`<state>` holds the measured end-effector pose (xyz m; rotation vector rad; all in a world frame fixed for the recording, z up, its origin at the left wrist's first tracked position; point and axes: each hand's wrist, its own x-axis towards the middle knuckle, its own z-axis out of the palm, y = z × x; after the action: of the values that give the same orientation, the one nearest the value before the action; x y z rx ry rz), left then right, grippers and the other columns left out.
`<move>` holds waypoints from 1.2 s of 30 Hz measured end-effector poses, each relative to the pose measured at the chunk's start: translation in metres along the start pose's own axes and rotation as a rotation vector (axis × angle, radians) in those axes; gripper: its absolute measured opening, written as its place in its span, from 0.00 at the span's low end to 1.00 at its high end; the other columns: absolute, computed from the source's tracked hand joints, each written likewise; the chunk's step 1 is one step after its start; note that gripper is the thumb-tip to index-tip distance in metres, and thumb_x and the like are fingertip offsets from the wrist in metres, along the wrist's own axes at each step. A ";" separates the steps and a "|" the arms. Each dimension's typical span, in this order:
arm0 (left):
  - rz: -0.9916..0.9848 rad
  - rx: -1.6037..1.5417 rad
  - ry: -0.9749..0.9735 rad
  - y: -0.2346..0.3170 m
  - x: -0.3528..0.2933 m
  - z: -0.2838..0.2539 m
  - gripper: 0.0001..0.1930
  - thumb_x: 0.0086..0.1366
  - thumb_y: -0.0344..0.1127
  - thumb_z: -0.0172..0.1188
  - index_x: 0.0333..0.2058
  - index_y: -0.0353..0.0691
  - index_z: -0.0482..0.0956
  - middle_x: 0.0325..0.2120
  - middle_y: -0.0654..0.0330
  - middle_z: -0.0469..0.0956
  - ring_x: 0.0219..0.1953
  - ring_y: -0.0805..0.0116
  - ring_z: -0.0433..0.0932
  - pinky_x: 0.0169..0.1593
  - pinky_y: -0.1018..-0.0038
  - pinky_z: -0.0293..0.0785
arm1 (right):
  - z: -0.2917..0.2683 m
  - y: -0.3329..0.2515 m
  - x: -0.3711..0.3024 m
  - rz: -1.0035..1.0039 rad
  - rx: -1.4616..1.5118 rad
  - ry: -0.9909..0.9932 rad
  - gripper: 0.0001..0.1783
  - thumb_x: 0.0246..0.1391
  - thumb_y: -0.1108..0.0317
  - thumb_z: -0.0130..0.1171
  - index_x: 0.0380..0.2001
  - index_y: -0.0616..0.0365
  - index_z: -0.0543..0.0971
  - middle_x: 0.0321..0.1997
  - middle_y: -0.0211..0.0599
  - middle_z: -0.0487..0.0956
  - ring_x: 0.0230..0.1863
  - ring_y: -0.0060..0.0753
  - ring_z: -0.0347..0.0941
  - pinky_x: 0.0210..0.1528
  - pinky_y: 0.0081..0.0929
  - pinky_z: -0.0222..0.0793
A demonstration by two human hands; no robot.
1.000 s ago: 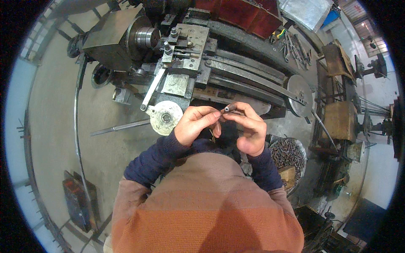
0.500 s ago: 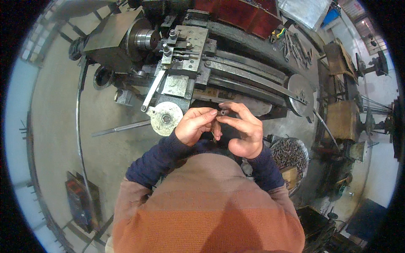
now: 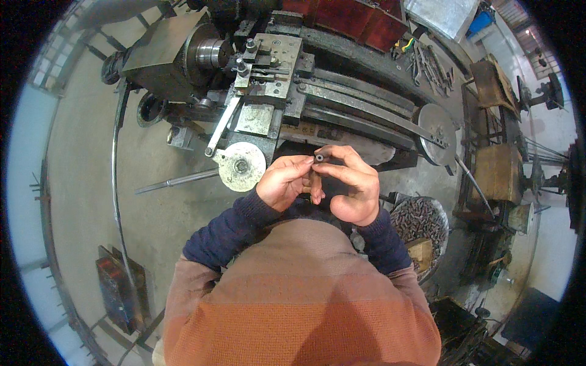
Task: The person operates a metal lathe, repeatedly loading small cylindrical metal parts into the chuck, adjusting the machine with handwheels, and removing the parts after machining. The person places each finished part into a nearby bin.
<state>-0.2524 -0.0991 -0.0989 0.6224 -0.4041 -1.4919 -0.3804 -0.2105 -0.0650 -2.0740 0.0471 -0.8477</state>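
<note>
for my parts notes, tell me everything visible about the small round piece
The small round piece looks like dark metal; the end facing the camera shows a paler ring around a dark hole. The right hand holds it near picture centre; the left hand is close beside it, contact unclear. Its far end is hidden.

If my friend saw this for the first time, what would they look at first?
Probably the big metal machine across the upper middle, with a pale round disc just left of the hands. Next, the left hand and right hand meeting mid-picture at a small metal part with a hole in its end. A heap of little metal pieces lies beside the right sleeve.
</note>
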 end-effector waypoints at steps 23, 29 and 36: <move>0.650 1.406 0.164 0.041 -0.018 0.011 0.07 0.54 0.32 0.59 0.29 0.34 0.76 0.22 0.51 0.76 0.23 0.59 0.75 0.28 0.72 0.69 | 0.003 0.007 0.013 -0.043 0.061 -0.129 0.18 0.28 0.69 0.55 0.28 0.66 0.77 0.37 0.47 0.76 0.37 0.45 0.73 0.42 0.31 0.68; 0.421 1.069 0.191 0.043 -0.023 0.006 0.10 0.56 0.30 0.58 0.36 0.32 0.74 0.25 0.56 0.77 0.25 0.71 0.77 0.31 0.77 0.71 | 0.006 0.014 0.009 -0.002 0.157 -0.143 0.24 0.43 0.52 0.55 0.30 0.66 0.79 0.38 0.47 0.76 0.38 0.45 0.73 0.43 0.33 0.67; 0.359 0.980 0.123 0.047 -0.024 0.003 0.11 0.58 0.30 0.56 0.38 0.31 0.73 0.25 0.57 0.78 0.24 0.74 0.76 0.30 0.78 0.71 | 0.009 0.015 0.011 0.025 0.194 -0.167 0.25 0.43 0.50 0.56 0.30 0.65 0.79 0.38 0.48 0.76 0.37 0.45 0.73 0.42 0.32 0.67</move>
<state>-0.2179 -0.0774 -0.0651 1.3159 -1.1074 -0.8375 -0.3625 -0.2167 -0.0739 -1.9495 -0.0962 -0.6356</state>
